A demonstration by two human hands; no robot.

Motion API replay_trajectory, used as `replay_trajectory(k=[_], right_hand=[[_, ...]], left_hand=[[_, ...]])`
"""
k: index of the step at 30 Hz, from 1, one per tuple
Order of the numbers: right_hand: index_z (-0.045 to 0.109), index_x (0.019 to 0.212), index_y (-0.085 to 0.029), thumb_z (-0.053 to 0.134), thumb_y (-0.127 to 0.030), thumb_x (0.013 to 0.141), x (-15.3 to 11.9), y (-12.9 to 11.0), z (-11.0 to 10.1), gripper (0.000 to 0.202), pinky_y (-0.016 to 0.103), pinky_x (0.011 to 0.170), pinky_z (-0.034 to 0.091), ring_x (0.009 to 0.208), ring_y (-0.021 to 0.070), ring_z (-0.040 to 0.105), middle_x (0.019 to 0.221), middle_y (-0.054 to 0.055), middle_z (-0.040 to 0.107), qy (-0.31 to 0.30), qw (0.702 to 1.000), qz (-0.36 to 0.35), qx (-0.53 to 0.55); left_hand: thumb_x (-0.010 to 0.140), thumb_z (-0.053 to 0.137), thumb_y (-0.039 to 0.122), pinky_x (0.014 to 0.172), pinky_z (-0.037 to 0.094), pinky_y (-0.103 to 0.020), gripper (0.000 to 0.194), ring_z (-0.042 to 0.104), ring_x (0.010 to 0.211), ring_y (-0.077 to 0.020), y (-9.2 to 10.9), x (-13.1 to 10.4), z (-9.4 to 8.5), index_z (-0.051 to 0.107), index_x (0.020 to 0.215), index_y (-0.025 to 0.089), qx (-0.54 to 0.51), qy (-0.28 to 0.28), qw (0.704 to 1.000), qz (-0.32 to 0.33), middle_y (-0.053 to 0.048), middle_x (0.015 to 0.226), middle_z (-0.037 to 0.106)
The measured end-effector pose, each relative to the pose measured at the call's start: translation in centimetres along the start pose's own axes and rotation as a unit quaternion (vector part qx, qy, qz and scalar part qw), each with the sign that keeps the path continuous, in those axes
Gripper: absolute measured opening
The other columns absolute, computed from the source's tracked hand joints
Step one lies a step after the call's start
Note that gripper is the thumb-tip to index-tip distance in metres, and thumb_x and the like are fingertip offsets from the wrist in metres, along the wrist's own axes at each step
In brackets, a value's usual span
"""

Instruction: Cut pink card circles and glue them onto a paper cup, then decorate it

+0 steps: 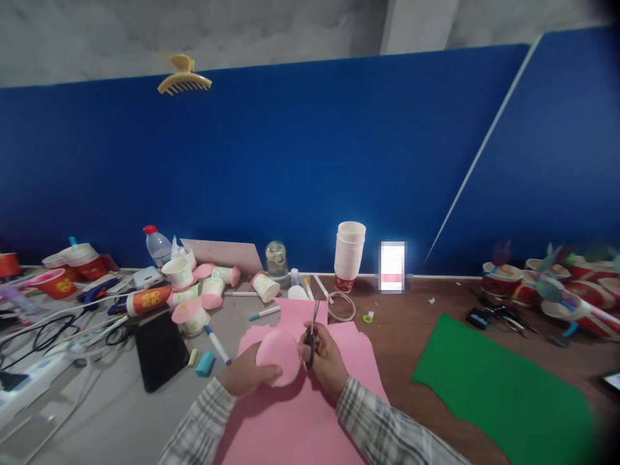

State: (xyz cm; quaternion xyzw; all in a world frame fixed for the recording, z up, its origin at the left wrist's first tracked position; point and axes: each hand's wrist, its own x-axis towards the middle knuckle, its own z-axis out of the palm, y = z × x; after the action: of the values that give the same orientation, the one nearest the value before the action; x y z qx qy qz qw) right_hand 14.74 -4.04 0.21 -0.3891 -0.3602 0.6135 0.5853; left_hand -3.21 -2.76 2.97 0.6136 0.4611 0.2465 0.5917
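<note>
A round pink paper disc is pinched in my left hand, with the thumb on its face. Close to the disc's right edge, my right hand has its fingers around the handles of dark scissors, whose blades point up and away from me. Both hands are above large pink paper sheets that lie across the middle of the table. A smaller pink piece shows beyond the hands.
A tall stack of white cups stands behind, beside a glass jar. Green paper lies right. A black phone, cables and decorated cups are left; more red cups sit far right.
</note>
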Motion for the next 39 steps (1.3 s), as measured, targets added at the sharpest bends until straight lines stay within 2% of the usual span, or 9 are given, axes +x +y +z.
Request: replay_trajectory(k=[4, 6, 8, 10, 16, 20, 26, 31, 39], right_hand=[[0.056, 0.083, -0.021, 0.08, -0.02, 0.041, -0.7, 0.1, 0.4, 0.049, 0.015, 0.035, 0.035, 0.039, 0.0077, 0.045, 0.046, -0.01, 0.057, -0.014, 0.999, 0.051, -0.007], [0.054, 0.081, -0.021, 0.081, -0.022, 0.04, -0.7, 0.3, 0.4, 0.049, 0.015, 0.034, 0.034, 0.037, 0.0079, 0.044, 0.043, -0.011, 0.057, -0.003, 0.998, 0.058, -0.006], [0.051, 0.082, -0.022, 0.08, -0.026, 0.041, -0.4, 0.4, 0.3, 0.051, 0.015, 0.034, 0.034, 0.037, 0.0083, 0.045, 0.044, -0.011, 0.058, 0.031, 0.998, 0.047, -0.002], [0.048, 0.083, -0.023, 0.078, -0.031, 0.042, 0.0, 0.5, 0.1, 0.052, 0.016, 0.035, 0.036, 0.038, 0.0089, 0.047, 0.044, -0.011, 0.058, 0.073, 0.997, 0.028, 0.003], [0.048, 0.088, -0.024, 0.077, -0.033, 0.042, 0.0, 0.3, 0.6, 0.055, 0.017, 0.037, 0.039, 0.039, 0.0107, 0.049, 0.043, -0.013, 0.054, 0.116, 0.993, 0.001, 0.006], [0.054, 0.087, -0.024, 0.078, -0.029, 0.044, -0.9, -0.1, 1.1, 0.05, 0.016, 0.037, 0.038, 0.041, 0.0091, 0.049, 0.05, -0.012, 0.056, 0.066, 0.998, 0.007, 0.009], [0.058, 0.087, -0.023, 0.071, -0.034, 0.058, -1.5, 0.5, 0.3, 0.034, 0.015, 0.036, 0.034, 0.04, 0.0074, 0.042, 0.046, -0.011, 0.049, -0.042, 0.998, 0.037, -0.038], [0.061, 0.085, -0.023, 0.069, -0.029, 0.06, -1.9, 0.9, 0.2, 0.027, 0.014, 0.035, 0.03, 0.038, 0.0054, 0.036, 0.046, -0.013, 0.042, -0.099, 0.991, 0.036, -0.084], [0.063, 0.084, -0.022, 0.068, -0.03, 0.059, -1.8, 0.8, 0.3, 0.027, 0.015, 0.035, 0.031, 0.039, 0.0061, 0.038, 0.047, -0.011, 0.045, -0.096, 0.988, 0.046, -0.112]], left_hand=[[0.049, 0.077, 0.033, 0.065, 0.049, -0.033, 0.05, 0.061, 0.071, -0.0237, -0.5, 0.3, 0.2, 0.064, 0.095, 0.017, -0.073, -0.029, 0.997, 0.006, -0.003, 0.075, 0.073], [0.046, 0.079, 0.033, 0.066, 0.05, -0.034, 0.056, 0.062, 0.07, -0.0244, -0.6, 0.6, 1.0, 0.063, 0.097, 0.017, -0.157, 0.023, 0.987, 0.024, -0.005, 0.076, 0.073], [0.043, 0.08, 0.038, 0.068, 0.05, -0.036, 0.062, 0.063, 0.072, -0.0258, -0.5, 1.0, 2.1, 0.061, 0.099, 0.019, -0.273, 0.097, 0.956, 0.051, -0.006, 0.078, 0.073], [0.048, 0.075, 0.048, 0.067, 0.051, -0.034, 0.06, 0.063, 0.076, -0.026, -0.1, 1.2, 3.6, 0.061, 0.099, 0.021, -0.362, 0.125, 0.92, 0.079, -0.008, 0.086, 0.072], [0.039, 0.083, 0.03, 0.055, 0.05, -0.03, 0.043, 0.063, 0.065, -0.0233, 0.6, 1.0, 6.6, 0.067, 0.078, 0.017, -0.396, 0.101, 0.912, 0.013, -0.007, 0.07, 0.072], [0.038, 0.082, 0.026, 0.056, 0.053, -0.033, 0.045, 0.065, 0.066, -0.0259, 0.1, 1.3, 6.3, 0.067, 0.079, 0.018, -0.404, 0.181, 0.897, -0.001, -0.004, 0.066, 0.071], [0.031, 0.081, 0.027, 0.044, 0.051, -0.026, 0.061, 0.063, 0.056, -0.0197, 0.1, 1.6, 4.6, 0.065, 0.089, 0.021, -0.404, 0.317, 0.857, 0.032, 0.0, 0.064, 0.071], [0.034, 0.079, 0.027, 0.043, 0.05, -0.028, 0.057, 0.062, 0.056, -0.0208, -0.4, 1.7, 4.3, 0.065, 0.088, 0.019, -0.386, 0.322, 0.863, 0.052, -0.003, 0.065, 0.071], [0.042, 0.076, 0.031, 0.052, 0.054, -0.034, 0.036, 0.065, 0.063, -0.0263, -2.5, 2.2, 3.9, 0.066, 0.075, 0.018, -0.32, 0.317, 0.891, 0.064, -0.004, 0.068, 0.072]])
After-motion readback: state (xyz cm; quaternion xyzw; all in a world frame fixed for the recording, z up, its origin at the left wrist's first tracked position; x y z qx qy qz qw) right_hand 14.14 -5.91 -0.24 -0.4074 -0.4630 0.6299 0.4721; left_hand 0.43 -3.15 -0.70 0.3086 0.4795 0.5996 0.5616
